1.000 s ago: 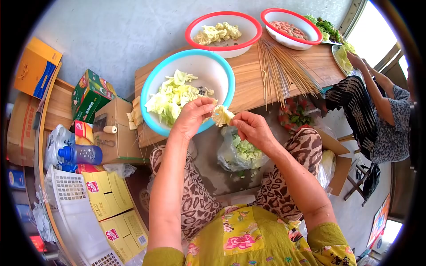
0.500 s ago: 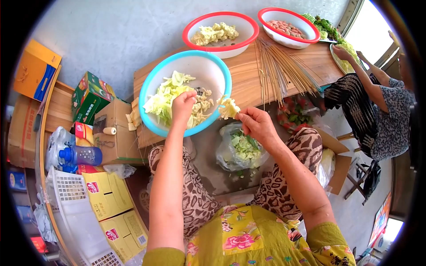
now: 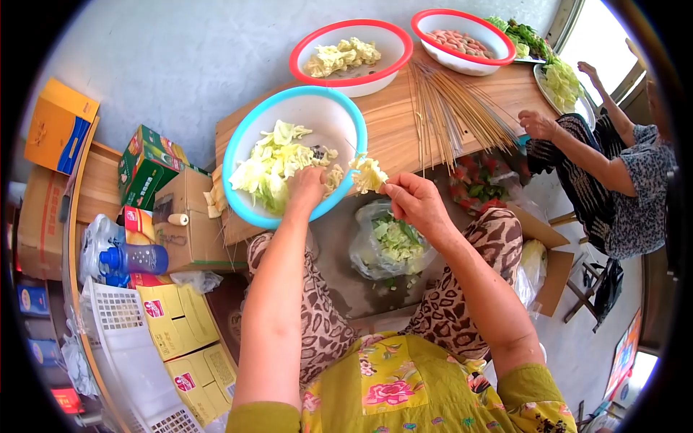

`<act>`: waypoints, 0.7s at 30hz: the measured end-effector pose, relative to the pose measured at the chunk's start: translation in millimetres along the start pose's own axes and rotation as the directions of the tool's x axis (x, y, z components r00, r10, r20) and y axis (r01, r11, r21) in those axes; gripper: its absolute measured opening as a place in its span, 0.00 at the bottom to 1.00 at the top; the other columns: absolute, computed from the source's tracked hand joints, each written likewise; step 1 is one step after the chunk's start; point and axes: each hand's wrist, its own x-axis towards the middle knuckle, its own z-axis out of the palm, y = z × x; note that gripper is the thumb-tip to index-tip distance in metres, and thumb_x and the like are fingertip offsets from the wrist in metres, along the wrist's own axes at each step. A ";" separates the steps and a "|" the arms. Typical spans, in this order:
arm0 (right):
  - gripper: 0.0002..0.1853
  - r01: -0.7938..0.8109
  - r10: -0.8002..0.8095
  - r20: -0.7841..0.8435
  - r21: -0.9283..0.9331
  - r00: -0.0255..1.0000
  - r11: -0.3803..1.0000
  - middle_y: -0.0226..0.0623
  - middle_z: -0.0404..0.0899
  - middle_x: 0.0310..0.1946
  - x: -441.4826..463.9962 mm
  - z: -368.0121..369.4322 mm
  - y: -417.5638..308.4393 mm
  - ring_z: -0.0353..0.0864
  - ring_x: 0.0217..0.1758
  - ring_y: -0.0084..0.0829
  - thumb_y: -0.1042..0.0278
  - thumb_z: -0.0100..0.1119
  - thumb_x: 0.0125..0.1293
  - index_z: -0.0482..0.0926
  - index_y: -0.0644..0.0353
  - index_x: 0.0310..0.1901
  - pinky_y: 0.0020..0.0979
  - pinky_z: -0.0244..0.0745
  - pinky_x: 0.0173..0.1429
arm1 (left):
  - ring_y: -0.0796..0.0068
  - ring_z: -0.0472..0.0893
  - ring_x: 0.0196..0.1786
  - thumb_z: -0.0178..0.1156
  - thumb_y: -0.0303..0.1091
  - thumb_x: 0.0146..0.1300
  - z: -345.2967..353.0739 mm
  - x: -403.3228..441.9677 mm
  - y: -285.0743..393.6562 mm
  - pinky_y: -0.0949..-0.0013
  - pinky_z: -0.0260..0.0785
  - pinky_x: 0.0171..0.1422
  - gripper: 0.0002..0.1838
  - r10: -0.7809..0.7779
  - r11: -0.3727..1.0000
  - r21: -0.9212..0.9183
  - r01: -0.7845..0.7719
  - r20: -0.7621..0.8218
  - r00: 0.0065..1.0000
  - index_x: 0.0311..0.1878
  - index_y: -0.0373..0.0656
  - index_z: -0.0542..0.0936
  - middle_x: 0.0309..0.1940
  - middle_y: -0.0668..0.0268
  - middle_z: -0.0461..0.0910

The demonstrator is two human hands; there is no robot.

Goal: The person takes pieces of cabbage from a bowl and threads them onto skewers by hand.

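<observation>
My right hand point(image 3: 413, 204) pinches a thin skewer, and pale yellow cabbage leaves point(image 3: 369, 175) are bunched on it just beyond my fingertips. The skewer's point sticks out faintly over the rim of the blue-rimmed white basin point(image 3: 361, 128). Down inside that basin is my left hand point(image 3: 307, 186), against loose leaf pieces point(image 3: 271, 164). Its fingers point down and their tips are hidden, so whether they grip a leaf does not show. Small curled yellow pieces point(image 3: 335, 177) lie right of that hand.
Many bare skewers point(image 3: 455, 115) lie fanned on the wooden table point(image 3: 386, 115). Behind stand red-rimmed basins, one with yellow leaves point(image 3: 343, 58), one with pinkish pieces point(image 3: 462, 43). A plastic bag of chopped greens point(image 3: 397, 242) sits below. Another person point(image 3: 635, 187) sits at right near a plate of leaves point(image 3: 561, 85).
My left hand has dropped from above the basin down into the leaves. My right hand stays nearly in place with the skewer. At right, the other person's hands have moved away from the plate.
</observation>
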 end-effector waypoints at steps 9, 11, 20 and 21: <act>0.07 0.001 -0.001 0.003 0.011 1.000 1.000 0.24 0.68 0.14 -1.5 -1.4 -1.9 0.65 0.17 0.14 0.69 0.53 0.67 0.77 0.62 0.34 0.20 0.59 0.21 | 0.52 0.77 0.48 0.55 0.21 0.52 16.2 1.0 -16.0 0.55 0.69 0.51 0.11 -0.026 0.996 -0.091 0.014 -0.127 0.992 0.38 0.42 0.80 0.39 0.52 0.80; 0.07 -0.002 0.002 0.004 0.009 1.000 1.000 0.24 0.68 0.14 -1.8 -1.4 -2.4 0.65 0.17 0.14 0.69 0.53 0.67 0.77 0.62 0.34 0.20 0.59 0.21 | 0.52 0.78 0.47 0.54 0.21 0.52 6.0 -2.5 -7.9 0.57 0.69 0.50 0.11 -0.122 0.986 -0.116 0.117 -0.038 0.992 0.38 0.42 0.80 0.39 0.52 0.80; 0.07 -0.015 0.015 0.012 -0.022 1.000 1.000 0.24 0.69 0.15 -0.2 2.4 -1.1 0.65 0.18 0.14 0.69 0.53 0.67 0.77 0.63 0.35 0.20 0.59 0.22 | 0.64 0.81 0.36 0.67 0.27 0.43 7.4 3.7 -15.5 0.65 0.72 0.43 0.09 -0.006 0.987 -0.163 0.000 -0.035 0.999 0.32 0.45 0.81 0.28 0.62 0.81; 0.07 -0.015 0.015 0.011 -0.017 1.000 1.000 0.24 0.69 0.15 -0.3 3.3 -1.7 0.65 0.18 0.14 0.69 0.53 0.67 0.77 0.63 0.35 0.20 0.59 0.22 | 0.64 0.81 0.36 0.67 0.27 0.43 6.3 3.2 -14.2 0.65 0.72 0.43 0.09 -0.007 0.987 -0.162 0.001 -0.036 0.999 0.32 0.45 0.81 0.28 0.62 0.81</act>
